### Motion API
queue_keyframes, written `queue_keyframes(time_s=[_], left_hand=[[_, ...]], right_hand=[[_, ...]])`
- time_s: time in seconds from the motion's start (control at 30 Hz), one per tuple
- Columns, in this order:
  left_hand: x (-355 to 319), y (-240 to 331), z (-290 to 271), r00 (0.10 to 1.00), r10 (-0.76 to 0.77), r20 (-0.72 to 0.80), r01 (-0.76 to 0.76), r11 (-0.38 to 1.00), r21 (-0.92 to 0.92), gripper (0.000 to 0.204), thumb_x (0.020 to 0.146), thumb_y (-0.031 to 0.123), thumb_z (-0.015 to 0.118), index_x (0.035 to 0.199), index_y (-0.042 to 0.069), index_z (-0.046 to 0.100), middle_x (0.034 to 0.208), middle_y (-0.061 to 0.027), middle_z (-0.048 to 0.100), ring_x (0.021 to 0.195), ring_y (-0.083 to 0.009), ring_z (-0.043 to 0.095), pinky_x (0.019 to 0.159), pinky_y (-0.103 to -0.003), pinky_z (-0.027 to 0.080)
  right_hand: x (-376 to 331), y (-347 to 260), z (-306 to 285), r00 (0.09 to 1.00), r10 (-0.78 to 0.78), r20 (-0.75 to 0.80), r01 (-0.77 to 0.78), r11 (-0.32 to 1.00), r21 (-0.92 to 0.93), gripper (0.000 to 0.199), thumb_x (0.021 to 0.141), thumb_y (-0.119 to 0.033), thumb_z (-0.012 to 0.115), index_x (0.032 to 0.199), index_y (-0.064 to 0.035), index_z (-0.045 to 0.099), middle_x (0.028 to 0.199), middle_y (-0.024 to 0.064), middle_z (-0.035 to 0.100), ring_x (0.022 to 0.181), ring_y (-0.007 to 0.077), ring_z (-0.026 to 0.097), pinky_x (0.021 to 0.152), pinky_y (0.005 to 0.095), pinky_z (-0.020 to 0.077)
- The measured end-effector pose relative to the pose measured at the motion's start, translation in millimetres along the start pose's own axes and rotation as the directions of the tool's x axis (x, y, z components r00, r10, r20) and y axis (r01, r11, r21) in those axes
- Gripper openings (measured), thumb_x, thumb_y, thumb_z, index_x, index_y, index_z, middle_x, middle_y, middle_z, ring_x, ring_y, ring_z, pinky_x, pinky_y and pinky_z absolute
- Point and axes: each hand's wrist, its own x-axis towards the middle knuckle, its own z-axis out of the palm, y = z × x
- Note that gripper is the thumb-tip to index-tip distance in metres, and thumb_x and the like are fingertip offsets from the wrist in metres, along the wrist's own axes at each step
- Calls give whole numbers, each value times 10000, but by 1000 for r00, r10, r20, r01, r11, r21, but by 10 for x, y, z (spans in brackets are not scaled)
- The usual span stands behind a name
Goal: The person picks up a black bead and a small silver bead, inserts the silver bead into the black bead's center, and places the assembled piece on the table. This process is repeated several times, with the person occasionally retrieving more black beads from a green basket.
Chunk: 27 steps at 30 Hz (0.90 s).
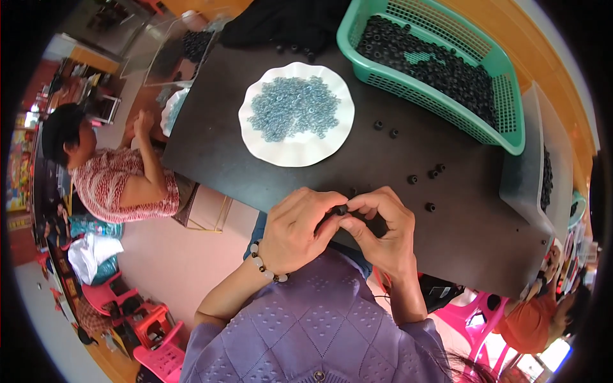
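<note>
Near the table's front edge, my left hand (297, 220) pinches a small black cylindrical part (341, 209) between thumb and fingers. Close against it, my right hand (388, 233) has its thumb and forefinger bent in at the part; anything between those fingertips is too small to make out. Beyond my hands a white scalloped plate (255, 142) holds a heap of small translucent bluish rings (294, 107). Several loose black parts (413, 180) lie on the dark table (211, 121) to the right.
A green plastic basket (421, 86) full of black parts stands at the far right, beside a translucent bin (520, 172). Black cloth (281, 22) lies at the back. One person (124, 169) sits at the left; another in orange (530, 322) is at the right, near a pink chair (469, 325).
</note>
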Motion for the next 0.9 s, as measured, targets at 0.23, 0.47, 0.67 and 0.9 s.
queue_keyframes(time_s=[0.23, 0.47, 0.67, 0.9], left_hand=[[-84, 64, 37, 999, 34, -31, -35, 999, -36, 462, 679, -34, 712, 1123, 11, 590, 840, -73, 638, 661, -225, 580, 595, -334, 472], [-32, 41, -15, 996, 83, 27, -82, 996, -44, 489, 674, -40, 743, 1141, -7, 602, 884, -75, 684, 684, -154, 607, 604, -262, 499], [-64, -123, -50, 1000, 10, -26, -19, 929, -371, 384, 685, -10, 770, 1050, -8, 652, 903, -93, 694, 714, -161, 623, 651, -258, 503], [-91, -365, -161, 986, -119, 116, 166, 751, -639, 216, 720, 37, 763, 926, 12, 704, 886, -93, 684, 742, -154, 611, 636, -253, 479]], right_hand=[[-27, 53, -7, 995, 90, 43, -97, 977, 192, 103, 782, -7, 709, 863, -8, 644, 756, 33, 599, 663, 78, 521, 622, 219, 419], [-113, 21, 18, 980, 197, 14, -193, 938, 289, 95, 816, 6, 672, 896, 16, 622, 796, 25, 625, 716, 73, 552, 670, 204, 438], [-180, -96, 147, 949, 315, 6, -251, 742, 621, 120, 836, 20, 644, 952, 21, 611, 858, 42, 645, 810, 86, 598, 752, 209, 466], [-118, -253, 342, 950, 310, -42, -222, 763, 607, 158, 839, 6, 649, 994, 19, 619, 888, 43, 642, 808, 85, 585, 758, 213, 455]])
